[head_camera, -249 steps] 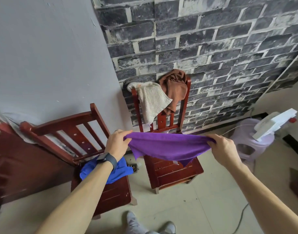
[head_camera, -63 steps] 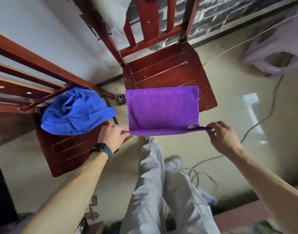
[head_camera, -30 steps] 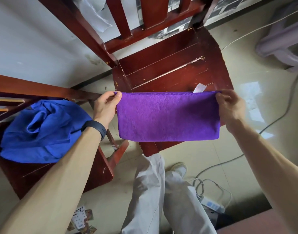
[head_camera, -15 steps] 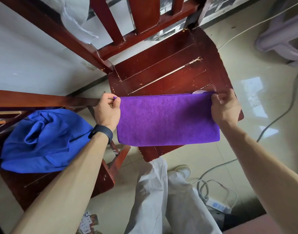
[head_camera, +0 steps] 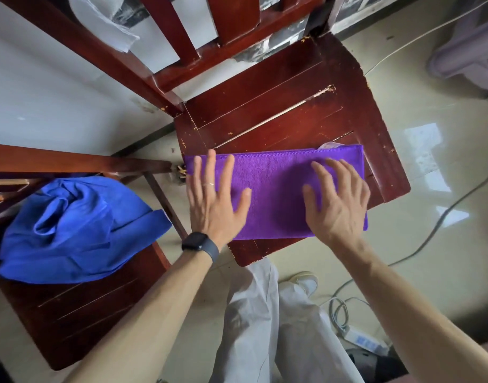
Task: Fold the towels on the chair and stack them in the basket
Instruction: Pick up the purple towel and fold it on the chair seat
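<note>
A purple towel (head_camera: 276, 189), folded into a long strip, lies flat across the front of the red wooden chair seat (head_camera: 278, 111). My left hand (head_camera: 215, 200) lies flat on its left end with fingers spread. My right hand (head_camera: 339, 200) lies flat on its right end, fingers straight. A small white label (head_camera: 329, 145) pokes out at the strip's far edge. A crumpled blue towel (head_camera: 74, 228) sits on the seat of a second red chair (head_camera: 79, 313) to the left. No basket is in view.
A pale cloth (head_camera: 104, 23) hangs at the chair back, top left. A lilac plastic stool (head_camera: 469, 51) stands at the right. Cables and a power strip (head_camera: 361, 340) lie on the tiled floor by my legs (head_camera: 265, 327).
Both hands let go of the strip's far corners and now press flat on top of it. The towel lies fully on the seat.
</note>
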